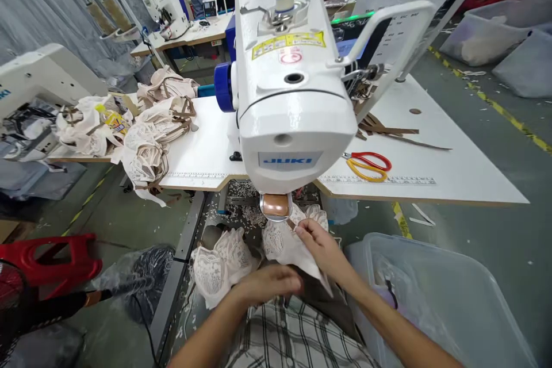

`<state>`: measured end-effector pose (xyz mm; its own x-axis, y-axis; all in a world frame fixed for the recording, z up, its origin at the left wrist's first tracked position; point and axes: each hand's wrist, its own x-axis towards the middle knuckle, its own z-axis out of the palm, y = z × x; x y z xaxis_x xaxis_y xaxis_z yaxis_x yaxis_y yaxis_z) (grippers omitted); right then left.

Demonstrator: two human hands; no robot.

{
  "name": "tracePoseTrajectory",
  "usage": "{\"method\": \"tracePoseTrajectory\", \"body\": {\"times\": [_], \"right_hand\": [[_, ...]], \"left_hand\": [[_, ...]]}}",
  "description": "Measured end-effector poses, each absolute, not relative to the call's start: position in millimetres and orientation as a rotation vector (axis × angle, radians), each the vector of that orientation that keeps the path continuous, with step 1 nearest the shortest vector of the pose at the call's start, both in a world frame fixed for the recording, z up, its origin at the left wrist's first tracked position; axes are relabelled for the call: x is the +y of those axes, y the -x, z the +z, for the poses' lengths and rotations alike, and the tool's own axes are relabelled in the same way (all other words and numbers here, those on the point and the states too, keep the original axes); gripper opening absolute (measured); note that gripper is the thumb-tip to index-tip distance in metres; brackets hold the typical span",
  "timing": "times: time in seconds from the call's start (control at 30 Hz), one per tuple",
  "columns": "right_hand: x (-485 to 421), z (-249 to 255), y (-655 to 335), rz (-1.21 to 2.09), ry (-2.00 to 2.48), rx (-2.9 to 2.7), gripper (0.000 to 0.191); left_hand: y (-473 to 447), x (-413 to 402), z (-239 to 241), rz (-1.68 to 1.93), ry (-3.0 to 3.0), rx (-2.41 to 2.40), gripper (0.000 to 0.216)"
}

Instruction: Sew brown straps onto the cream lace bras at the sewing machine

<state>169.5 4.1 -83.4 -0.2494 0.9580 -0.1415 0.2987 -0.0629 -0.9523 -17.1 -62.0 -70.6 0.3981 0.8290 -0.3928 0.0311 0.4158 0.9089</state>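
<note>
A white JUKI sewing machine [297, 126] stands straight ahead, its rounded end toward me. Below its head hangs a cream lace bra [280, 241], part of it hidden by the machine. My right hand [321, 244] pinches the edge of this bra between thumb and fingers, beside a short brown strip. Nearer to me, my left hand [273, 284] has its fingers stretched out to the right, just under the fabric, with nothing visible in it. More cream lace cups [219, 267] lie to its left; whether they belong to the same bra I cannot tell.
Finished-looking lace bras [150, 132] are heaped on the white table [202, 126] at left. Red-and-yellow scissors [368, 165] and brown strips [388, 128] lie right of the machine. A clear plastic bin [452, 282] stands at my right, a red stool [52, 264] at left.
</note>
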Motion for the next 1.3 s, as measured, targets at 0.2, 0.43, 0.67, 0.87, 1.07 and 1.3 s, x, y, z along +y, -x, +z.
{"method": "tracePoseTrajectory", "body": {"times": [0.2, 0.43, 0.67, 0.87, 1.07, 1.3], "right_hand": [[-20.5, -92.4, -139.0, 1.268, 1.401, -1.348, 0.03], [-35.1, -101.3, -114.7, 1.25, 1.274, -1.153, 0.026], [-29.6, -86.9, -149.0, 1.221, 1.099, -1.465, 0.022], [-4.0, -57.7, -183.2, 1.067, 0.884, -2.113, 0.024], [7.1, -40.5, -189.1, 1.301, 0.849, -2.343, 0.015], [-5.5, -47.7, -194.6, 1.254, 1.04, -2.149, 0.011]], "left_hand": [[-23.2, -64.2, -102.0, 0.819, -0.668, 0.886, 0.086], [-39.7, -53.8, -94.5, 1.213, -0.459, 1.189, 0.055], [-6.1, -41.9, -62.0, 1.086, -0.811, 1.373, 0.029], [12.8, -34.4, -31.9, 0.691, -1.085, 1.241, 0.03], [12.9, -37.0, -26.1, 0.43, -1.17, 1.18, 0.03], [14.3, -33.6, -17.1, 0.448, -1.179, 1.231, 0.028]]}}
